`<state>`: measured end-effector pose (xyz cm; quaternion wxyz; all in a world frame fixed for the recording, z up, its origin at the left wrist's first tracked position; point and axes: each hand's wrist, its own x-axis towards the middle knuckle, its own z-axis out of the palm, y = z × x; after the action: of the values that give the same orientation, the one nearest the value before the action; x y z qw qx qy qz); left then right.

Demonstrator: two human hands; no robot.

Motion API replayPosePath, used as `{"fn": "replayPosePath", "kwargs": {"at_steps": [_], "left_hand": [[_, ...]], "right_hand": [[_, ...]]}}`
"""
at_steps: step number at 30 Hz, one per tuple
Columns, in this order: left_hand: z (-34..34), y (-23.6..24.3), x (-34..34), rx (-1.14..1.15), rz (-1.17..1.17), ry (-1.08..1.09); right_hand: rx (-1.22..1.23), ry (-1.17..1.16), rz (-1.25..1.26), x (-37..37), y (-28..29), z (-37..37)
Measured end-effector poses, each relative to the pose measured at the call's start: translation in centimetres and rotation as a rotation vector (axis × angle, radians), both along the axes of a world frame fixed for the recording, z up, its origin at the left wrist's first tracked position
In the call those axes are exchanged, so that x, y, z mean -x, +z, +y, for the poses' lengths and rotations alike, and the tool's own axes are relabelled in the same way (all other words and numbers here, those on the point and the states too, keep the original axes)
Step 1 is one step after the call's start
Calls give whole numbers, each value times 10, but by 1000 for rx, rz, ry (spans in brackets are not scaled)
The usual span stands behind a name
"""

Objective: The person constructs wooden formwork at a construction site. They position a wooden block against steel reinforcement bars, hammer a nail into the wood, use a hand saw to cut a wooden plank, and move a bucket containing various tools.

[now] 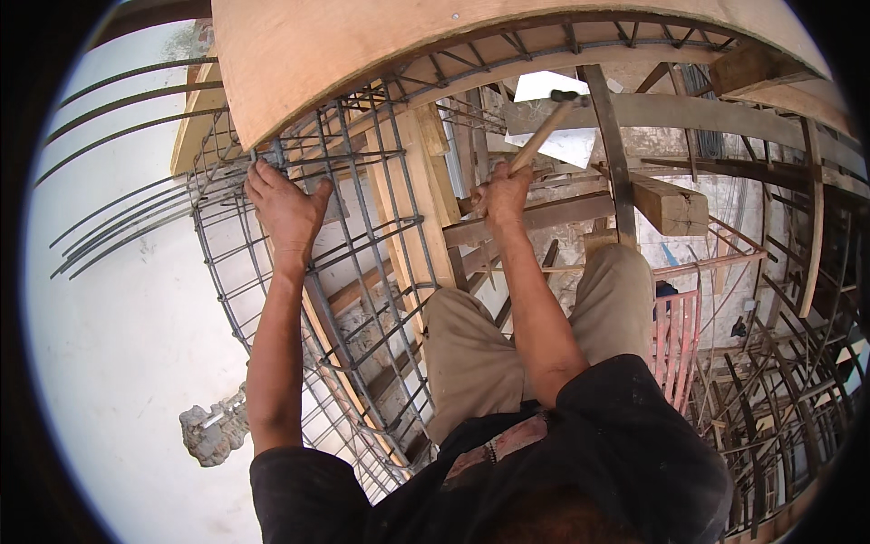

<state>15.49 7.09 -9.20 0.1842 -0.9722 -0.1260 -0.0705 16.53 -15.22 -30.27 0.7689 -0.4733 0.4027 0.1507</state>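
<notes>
My right hand (504,197) grips the wooden handle of a hammer (542,138), its dark head tilted up and away to the right. My left hand (288,210) lies on the top of a rebar cage (355,195), thumb apart from the fingers. Its fingertips are close to the lower left corner of a large plywood sheet (381,45). Whether they press on a bar or on the sheet's edge I cannot tell. The cage of tied steel bars runs from that corner down past my left forearm.
Long bars (127,91) jut out left over a white wall. A timber plank (408,181) stands beside the cage. Below my knees are a crossing beam (535,218), a squared timber block (671,207) and gaps down to a lower level. Reddish metal railing (675,344) and stacked poles lie right.
</notes>
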Motion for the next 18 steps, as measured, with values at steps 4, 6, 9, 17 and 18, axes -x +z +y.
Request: {"fn": "replayPosePath", "kwargs": {"at_steps": [4, 6, 9, 17, 18], "left_hand": [[17, 10, 26, -48, 30, 108], [12, 4, 26, -15, 48, 96], [9, 5, 20, -1, 40, 93], [11, 7, 15, -50, 12, 99], [13, 5, 21, -14, 23, 74]], "right_hand": [[-647, 559, 256, 38, 30, -29], [-458, 388, 124, 42, 58, -61], [-156, -105, -275, 13, 54, -80], [-781, 478, 318, 35, 16, -20], [-626, 493, 250, 46, 45, -42]]}}
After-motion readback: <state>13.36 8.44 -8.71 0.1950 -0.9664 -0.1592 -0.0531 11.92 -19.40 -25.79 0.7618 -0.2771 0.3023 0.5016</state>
